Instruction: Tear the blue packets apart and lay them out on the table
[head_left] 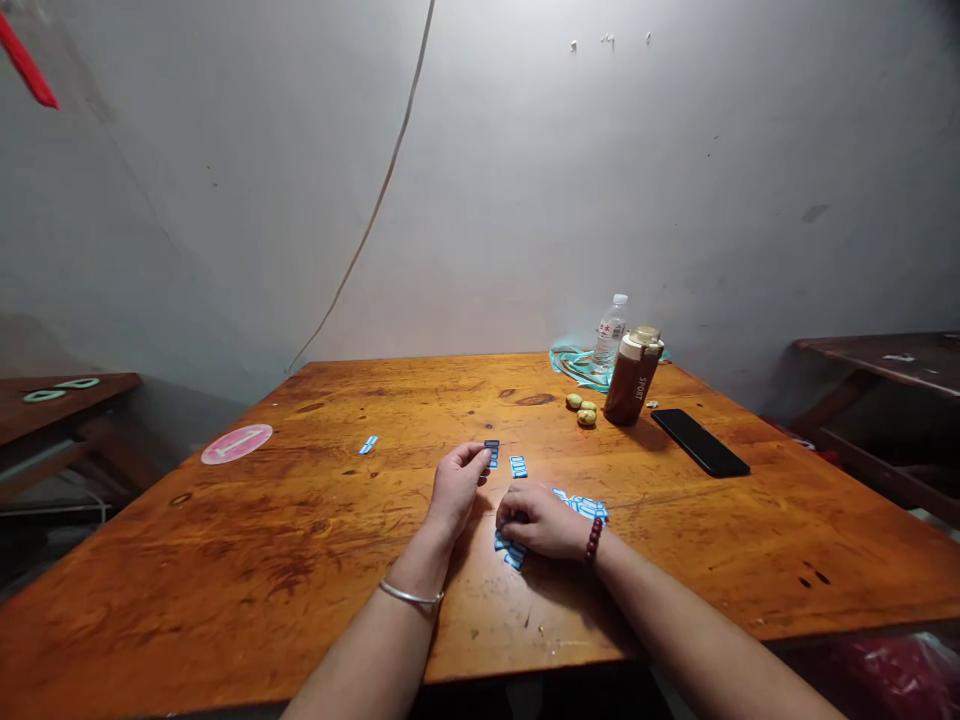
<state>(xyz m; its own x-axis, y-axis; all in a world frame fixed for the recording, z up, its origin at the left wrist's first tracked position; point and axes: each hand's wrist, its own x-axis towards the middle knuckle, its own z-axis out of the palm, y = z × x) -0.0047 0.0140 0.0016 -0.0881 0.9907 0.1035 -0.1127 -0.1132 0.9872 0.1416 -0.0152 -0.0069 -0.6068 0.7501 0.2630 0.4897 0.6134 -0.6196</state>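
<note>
The left hand (pixel 457 488) grips a blue strip (pixel 491 453) between its fingertips; the right hand (pixel 536 522) curls over loose blue strips (pixel 586 507), its hold unclear, and a careless sweep could scatter them.

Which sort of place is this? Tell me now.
Probably a plain indoor workroom or canteen-like room: a worn wooden table, a bare grey wall, and a darker wooden table at each side.

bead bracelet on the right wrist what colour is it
The bead bracelet is dark reddish brown, clearest in the head view.
</note>
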